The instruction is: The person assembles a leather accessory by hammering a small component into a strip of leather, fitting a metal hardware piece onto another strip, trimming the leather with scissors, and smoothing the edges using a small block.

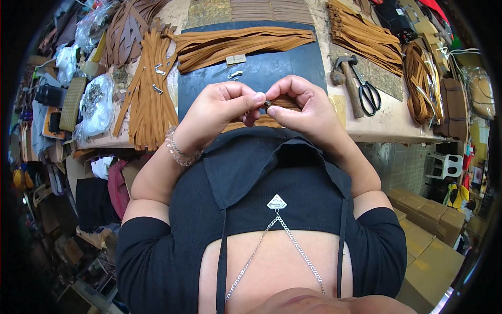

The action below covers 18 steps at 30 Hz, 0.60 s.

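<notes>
Both hands meet over the near edge of the dark cutting mat (308,63). My right hand (303,102) is closed on the end of a brown zipper (285,102), pinching it between thumb and fingers. At that end sits a small dark metal piece (267,104), too small to tell its kind. My left hand (232,107) is closed, its thumb and forefinger pinched against this piece. Just beyond the hands a silver zipper pull (236,74) lies on the mat, near a small grey block (236,59). A bundle of brown zippers (246,42) stretches across the mat's far part.
More brown zippers (151,99) hang over the table edge at left, with silver pulls (158,89) on them. To the right lie a hammer (351,86), black-handled scissors (370,97) and further zipper bundles (363,39). Plastic bags (97,104) crowd the left; cardboard boxes (429,256) stand lower right.
</notes>
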Tool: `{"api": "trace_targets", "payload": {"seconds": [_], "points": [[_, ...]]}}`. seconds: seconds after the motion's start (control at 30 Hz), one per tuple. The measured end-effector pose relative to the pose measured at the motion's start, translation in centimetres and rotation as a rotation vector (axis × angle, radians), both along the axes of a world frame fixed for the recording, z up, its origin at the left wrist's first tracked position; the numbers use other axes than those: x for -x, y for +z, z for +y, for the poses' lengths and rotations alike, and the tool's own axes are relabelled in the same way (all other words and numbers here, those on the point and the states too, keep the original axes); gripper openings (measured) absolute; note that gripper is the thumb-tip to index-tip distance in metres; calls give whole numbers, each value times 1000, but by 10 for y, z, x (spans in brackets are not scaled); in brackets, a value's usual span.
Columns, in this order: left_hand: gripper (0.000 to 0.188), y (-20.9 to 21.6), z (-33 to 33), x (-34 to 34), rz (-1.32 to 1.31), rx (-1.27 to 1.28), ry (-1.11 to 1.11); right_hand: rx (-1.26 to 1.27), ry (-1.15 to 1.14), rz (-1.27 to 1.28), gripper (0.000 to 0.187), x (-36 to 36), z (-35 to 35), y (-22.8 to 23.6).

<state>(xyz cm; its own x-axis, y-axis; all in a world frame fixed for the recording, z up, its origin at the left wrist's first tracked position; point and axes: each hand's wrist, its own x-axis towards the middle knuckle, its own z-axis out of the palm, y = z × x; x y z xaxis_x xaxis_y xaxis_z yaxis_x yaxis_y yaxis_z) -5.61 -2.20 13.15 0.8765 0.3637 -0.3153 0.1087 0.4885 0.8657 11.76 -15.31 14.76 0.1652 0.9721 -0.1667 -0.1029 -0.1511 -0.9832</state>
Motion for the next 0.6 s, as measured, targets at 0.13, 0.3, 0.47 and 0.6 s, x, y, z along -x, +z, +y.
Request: {"api": "trace_targets", "payload": {"seconds": [0.13,0.3,0.47,0.6], "points": [[17,-4,1,-1,6,4,-27,-41,-18,-71,20,0,1,-6],[23,0,-2,-4,19,16,13,-83,-58,-66,18,1,1,-12],[17,-2,-2,-5,28,21,-14,-163,-82,-65,15,4,-1,-14],[17,2,-4,-5,1,108,6,-190,-77,-133,15,2,-2,-9]]}}
